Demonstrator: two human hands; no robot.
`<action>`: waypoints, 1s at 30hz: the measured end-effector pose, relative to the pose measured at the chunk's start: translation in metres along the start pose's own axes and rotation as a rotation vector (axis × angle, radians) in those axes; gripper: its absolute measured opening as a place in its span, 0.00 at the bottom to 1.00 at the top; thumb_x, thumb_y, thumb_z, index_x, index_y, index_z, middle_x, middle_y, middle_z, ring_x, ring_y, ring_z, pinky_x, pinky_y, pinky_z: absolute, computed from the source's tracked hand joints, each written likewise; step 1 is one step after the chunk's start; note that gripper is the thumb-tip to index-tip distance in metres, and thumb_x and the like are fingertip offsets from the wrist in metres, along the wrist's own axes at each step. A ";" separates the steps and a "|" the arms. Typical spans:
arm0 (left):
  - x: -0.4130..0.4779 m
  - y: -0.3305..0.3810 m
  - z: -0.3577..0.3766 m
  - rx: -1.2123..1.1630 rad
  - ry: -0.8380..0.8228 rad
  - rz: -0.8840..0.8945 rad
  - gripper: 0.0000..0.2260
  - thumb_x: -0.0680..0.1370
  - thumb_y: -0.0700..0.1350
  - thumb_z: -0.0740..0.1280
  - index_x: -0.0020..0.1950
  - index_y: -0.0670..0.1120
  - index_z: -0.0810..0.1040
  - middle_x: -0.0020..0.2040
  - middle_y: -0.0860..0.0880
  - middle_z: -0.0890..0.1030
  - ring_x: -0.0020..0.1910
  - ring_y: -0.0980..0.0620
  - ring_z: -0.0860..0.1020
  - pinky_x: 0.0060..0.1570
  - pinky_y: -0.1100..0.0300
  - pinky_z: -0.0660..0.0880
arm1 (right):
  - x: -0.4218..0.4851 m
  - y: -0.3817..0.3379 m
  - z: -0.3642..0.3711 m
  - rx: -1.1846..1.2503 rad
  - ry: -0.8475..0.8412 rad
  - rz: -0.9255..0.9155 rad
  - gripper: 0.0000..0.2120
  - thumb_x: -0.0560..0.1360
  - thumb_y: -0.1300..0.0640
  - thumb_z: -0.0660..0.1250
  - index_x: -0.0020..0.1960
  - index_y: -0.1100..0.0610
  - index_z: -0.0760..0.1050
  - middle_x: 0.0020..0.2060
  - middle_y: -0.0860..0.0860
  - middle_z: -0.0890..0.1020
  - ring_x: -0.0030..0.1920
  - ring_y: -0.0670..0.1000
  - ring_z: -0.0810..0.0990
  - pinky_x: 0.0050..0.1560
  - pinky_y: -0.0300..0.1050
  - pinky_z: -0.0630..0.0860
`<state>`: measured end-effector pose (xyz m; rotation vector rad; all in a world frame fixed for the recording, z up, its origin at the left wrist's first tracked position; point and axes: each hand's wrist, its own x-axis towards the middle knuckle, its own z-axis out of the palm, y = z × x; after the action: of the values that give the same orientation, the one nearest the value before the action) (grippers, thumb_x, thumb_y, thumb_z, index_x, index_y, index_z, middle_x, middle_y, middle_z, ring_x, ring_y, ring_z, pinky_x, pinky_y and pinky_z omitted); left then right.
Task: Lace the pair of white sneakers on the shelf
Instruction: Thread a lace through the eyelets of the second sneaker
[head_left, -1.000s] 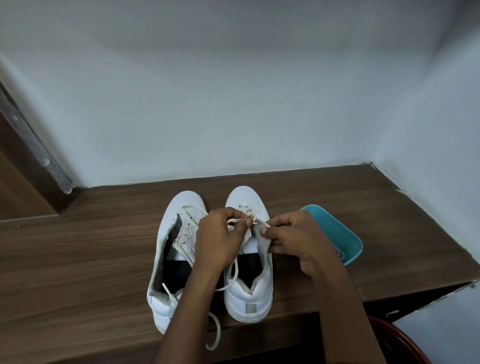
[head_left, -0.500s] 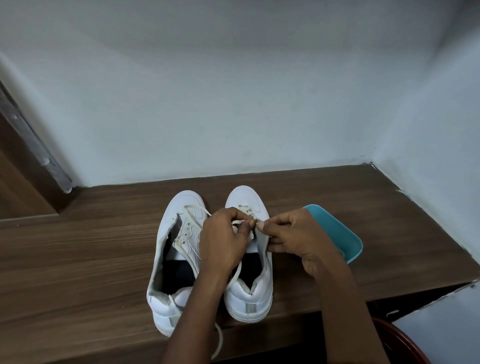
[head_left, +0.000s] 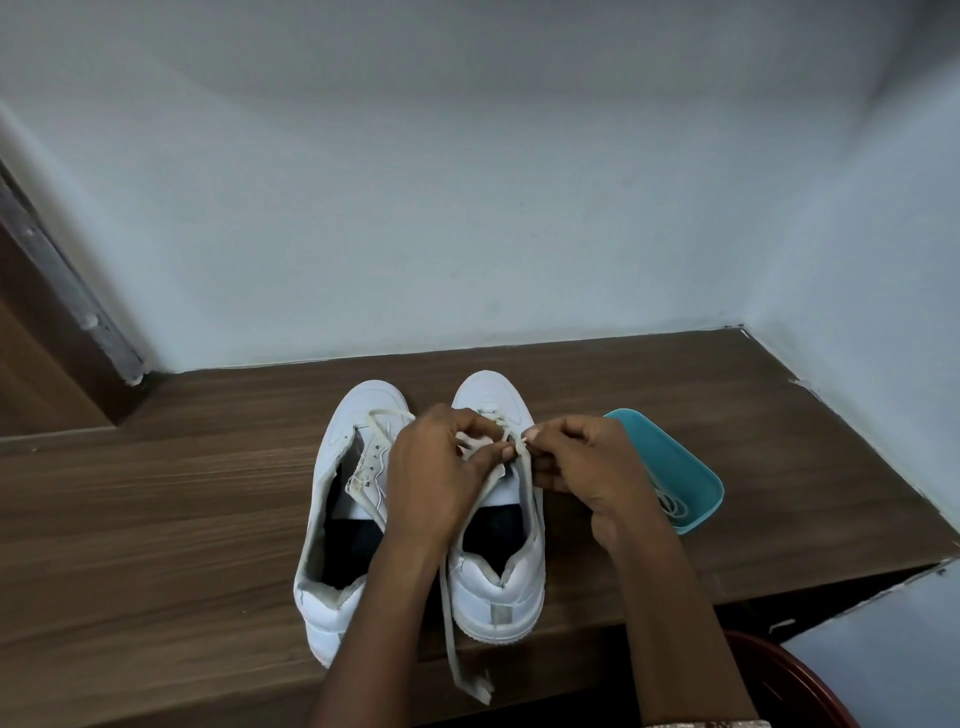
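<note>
The pair of white sneakers stands side by side on the wooden shelf, toes toward the back wall and heels near the front edge. The left sneaker sits just beside the right sneaker. Both hands are positioned over the eyelet area of the right sneaker. The left hand has its fingers curled, with thumb and forefinger pinching the lace at the eyelets. The right hand is also curled, its thumb and forefinger pinching the lace tip just beside the left thumb. Below the left hand, a free length of the lace runs down between the two sneakers, passes the heel of the right sneaker and ends at the shelf's front edge. The left sneaker carries a second lace, threaded loosely through the eyelets of its right flap, with a loop lying at the toe end of its opening. A teal tray rests on the shelf to the right of the right hand and holds a coiled pale cord. A dark red rounded object appears below the shelf at the lower right corner.
</note>
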<state>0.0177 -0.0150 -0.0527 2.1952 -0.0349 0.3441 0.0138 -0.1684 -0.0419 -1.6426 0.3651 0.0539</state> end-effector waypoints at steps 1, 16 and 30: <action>0.002 0.001 -0.003 0.032 0.009 0.011 0.14 0.65 0.53 0.81 0.48 0.57 0.84 0.48 0.57 0.80 0.48 0.53 0.79 0.48 0.56 0.75 | 0.000 -0.002 0.000 0.024 0.025 -0.007 0.05 0.78 0.63 0.69 0.46 0.61 0.83 0.39 0.56 0.86 0.40 0.52 0.87 0.43 0.47 0.85; -0.010 0.033 -0.005 0.335 -0.170 0.172 0.14 0.75 0.64 0.67 0.60 0.66 0.80 0.56 0.58 0.74 0.61 0.52 0.69 0.59 0.49 0.66 | -0.031 -0.059 -0.066 0.963 -0.072 -0.120 0.09 0.82 0.59 0.61 0.44 0.56 0.76 0.31 0.49 0.80 0.34 0.46 0.82 0.36 0.39 0.80; -0.040 0.096 0.046 0.244 -0.011 0.628 0.15 0.75 0.40 0.56 0.49 0.43 0.82 0.44 0.45 0.82 0.44 0.44 0.78 0.45 0.50 0.74 | -0.024 -0.021 -0.054 0.125 -0.149 -0.043 0.17 0.81 0.73 0.56 0.43 0.54 0.72 0.35 0.51 0.79 0.39 0.49 0.75 0.42 0.43 0.72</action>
<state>-0.0241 -0.1131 -0.0138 2.3849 -0.7328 0.7125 -0.0131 -0.2155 -0.0093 -1.5121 0.2148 0.1184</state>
